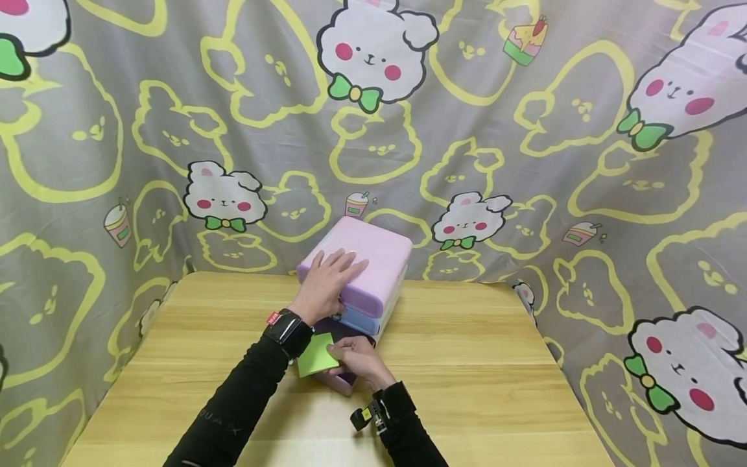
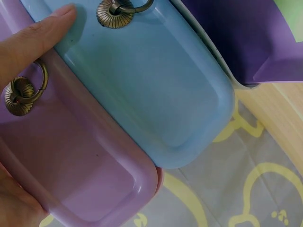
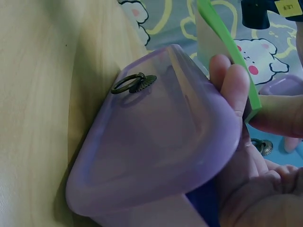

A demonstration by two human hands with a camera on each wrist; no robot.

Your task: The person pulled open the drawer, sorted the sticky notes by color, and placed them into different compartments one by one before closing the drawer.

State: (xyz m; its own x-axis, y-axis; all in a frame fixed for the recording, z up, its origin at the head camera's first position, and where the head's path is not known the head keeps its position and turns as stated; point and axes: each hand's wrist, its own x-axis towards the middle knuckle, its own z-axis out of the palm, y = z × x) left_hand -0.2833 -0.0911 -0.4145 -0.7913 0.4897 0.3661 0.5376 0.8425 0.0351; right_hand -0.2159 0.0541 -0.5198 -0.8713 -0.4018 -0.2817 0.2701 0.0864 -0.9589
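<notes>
A small drawer cabinet (image 1: 373,253) with a pink-lilac top stands mid-table. My left hand (image 1: 321,285) rests on its top with fingers spread; in the left wrist view the thumb (image 2: 47,28) touches the blue drawer (image 2: 151,94), below the lilac drawer (image 2: 85,151). Both are pushed in. The bottom purple drawer (image 3: 147,142) is pulled out, its brass ring pull (image 3: 128,84) showing. Between thumb and fingers, my right hand (image 1: 358,357) pinches a square green sticky note pad (image 1: 315,355), above that drawer. The pad's thick edge (image 3: 232,52) shows in the right wrist view.
The wooden table (image 1: 467,376) extends around the cabinet on both sides. A grey curtain (image 1: 496,162) printed with rabbits and yellow outlines surrounds the back and sides, close behind the cabinet. Wrist straps with cameras sit on both forearms.
</notes>
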